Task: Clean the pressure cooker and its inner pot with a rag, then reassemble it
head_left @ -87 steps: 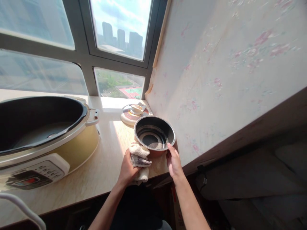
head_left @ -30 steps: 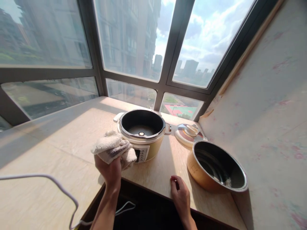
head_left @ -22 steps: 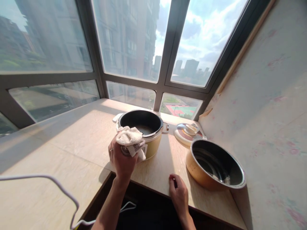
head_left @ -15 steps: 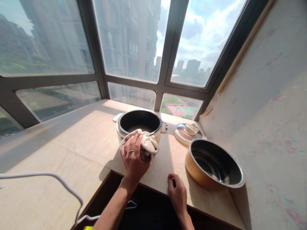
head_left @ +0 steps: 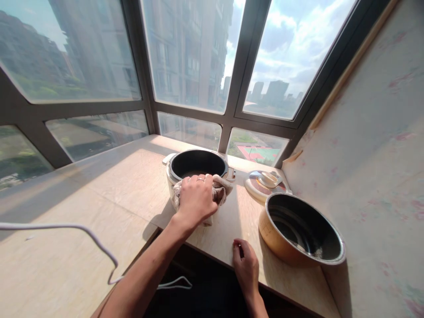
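My left hand (head_left: 197,198) is closed on a crumpled light cloth (head_left: 223,187), pressed against the near rim and front of a white cooker body (head_left: 168,176) with a dark inside. The cloth and hand hide much of the cooker's front. Close to the counter's front edge, my right hand (head_left: 245,265) rests with its fingers curled in; whether anything is in them is hidden. To its right a golden inner pot (head_left: 274,236) with a dark lining sits on the counter, some pale residue or water at its bottom. Behind that pot lies a round lid (head_left: 261,185) with a handle.
A white cable (head_left: 82,227) runs over the left of the pale counter (head_left: 109,190) and down past its front edge. Windows with dark frames (head_left: 228,88) stand behind the cooker. A flowered wall (head_left: 374,176) bounds the right side.
My left hand has slid the cloth slightly right along the cooker's near rim, turning at the wrist. The view has shifted a little. My right hand stays put.
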A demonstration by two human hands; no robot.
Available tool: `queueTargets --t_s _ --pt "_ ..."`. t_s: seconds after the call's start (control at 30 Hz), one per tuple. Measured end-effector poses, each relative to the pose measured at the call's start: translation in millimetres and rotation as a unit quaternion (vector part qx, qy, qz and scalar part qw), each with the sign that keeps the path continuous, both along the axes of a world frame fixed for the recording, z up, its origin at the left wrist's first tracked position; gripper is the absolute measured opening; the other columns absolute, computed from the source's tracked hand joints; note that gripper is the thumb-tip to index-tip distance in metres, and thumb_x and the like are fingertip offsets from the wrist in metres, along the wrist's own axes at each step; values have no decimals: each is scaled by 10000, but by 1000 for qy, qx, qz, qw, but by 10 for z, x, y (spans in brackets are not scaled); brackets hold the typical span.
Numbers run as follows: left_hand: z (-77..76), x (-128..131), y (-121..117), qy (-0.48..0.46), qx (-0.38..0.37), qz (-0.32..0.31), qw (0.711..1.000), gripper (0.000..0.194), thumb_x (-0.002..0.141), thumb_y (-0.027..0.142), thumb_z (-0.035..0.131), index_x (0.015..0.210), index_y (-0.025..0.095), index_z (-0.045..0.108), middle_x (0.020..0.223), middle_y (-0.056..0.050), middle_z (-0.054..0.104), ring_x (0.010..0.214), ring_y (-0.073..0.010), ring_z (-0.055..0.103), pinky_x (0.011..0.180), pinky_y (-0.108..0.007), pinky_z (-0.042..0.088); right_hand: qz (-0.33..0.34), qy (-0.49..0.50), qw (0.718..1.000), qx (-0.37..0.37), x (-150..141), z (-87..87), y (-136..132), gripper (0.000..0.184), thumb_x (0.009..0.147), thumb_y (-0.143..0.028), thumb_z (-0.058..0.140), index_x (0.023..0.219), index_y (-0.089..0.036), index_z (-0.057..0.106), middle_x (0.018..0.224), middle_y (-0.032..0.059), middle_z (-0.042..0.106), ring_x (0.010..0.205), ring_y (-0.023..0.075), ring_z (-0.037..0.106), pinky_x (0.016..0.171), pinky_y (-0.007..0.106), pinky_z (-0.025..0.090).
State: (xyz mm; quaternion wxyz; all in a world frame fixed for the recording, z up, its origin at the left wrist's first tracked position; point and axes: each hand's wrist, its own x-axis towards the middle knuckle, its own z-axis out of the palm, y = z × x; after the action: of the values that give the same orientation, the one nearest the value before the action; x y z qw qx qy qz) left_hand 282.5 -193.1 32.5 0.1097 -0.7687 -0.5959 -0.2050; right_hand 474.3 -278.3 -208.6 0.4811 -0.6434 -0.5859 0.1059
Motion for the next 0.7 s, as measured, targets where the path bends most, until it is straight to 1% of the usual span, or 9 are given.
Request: queueTargets --t_s 0.07,0.17,0.23,0.3,0.4,0.5,0.63,0.7 --pt "178 -14 70 34 -64 -6 997 398 737 258 648 1116 143 689 1035 -173 749 988 -354 697 843 -442 503 2 -3 1000 6 4 -8 2 299 997 -399 514 919 -203 725 872 93 764 792 244 729 737 342 544" --pt "392 -63 199 52 -152 -27 987 394 737 348 637 1080 164 698 1004 -156 768 953 -344 727 774 -396 521 1 -10 1000 19 7 -34 11 308 1003 -407 513 915 -200 724 859 88 759 779 239 727 728 337 547" --pt "488 -95 292 45 -203 -39 977 394 716 397 642 1044 191 712 988 -135 781 920 -342 738 724 -374 518 -1 -17 1000 26 5 -51 16 309 1006 -409 512 919 -200 723 859 86 758 778 238 728 727 337 547" --pt "552 -116 386 29 -244 -42 968 400 673 445 672 997 219 730 975 -115 790 904 -345 739 693 -362 512 -2 -25 999 29 1 -58 17 308 1009 -407 510 923 -201 721 861 84 758 779 238 730 726 335 547" --pt "603 -131 519 -2 -291 -38 956 412 618 473 705 953 238 757 963 -99 790 897 -342 731 673 -350 498 -2 -37 999 33 -3 -51 14 302 1012 -400 510 923 -201 719 851 79 754 762 232 727 711 330 548" --pt "609 -155 643 -41 -325 -38 944 377 608 447 695 907 231 775 930 -91 781 854 -312 713 653 -332 473 -3 -48 998 37 -6 -34 14 288 1014 -378 510 923 -199 716 838 73 748 744 224 721 699 324 547" --pt "552 -212 829 -129 -354 -60 924 321 647 409 653 833 171 762 908 -98 762 806 -255 671 634 -307 449 -4 -60 997 47 -13 -23 15 272 1021 -346 497 924 -199 704 820 67 736 727 218 711 678 318 542" --pt "508 -232 930 -168 -358 -56 917 315 678 416 634 802 148 743 886 -100 751 781 -236 641 623 -305 437 -4 -66 997 51 -19 -24 15 260 1024 -333 495 931 -199 698 819 64 732 724 216 709 669 314 539"
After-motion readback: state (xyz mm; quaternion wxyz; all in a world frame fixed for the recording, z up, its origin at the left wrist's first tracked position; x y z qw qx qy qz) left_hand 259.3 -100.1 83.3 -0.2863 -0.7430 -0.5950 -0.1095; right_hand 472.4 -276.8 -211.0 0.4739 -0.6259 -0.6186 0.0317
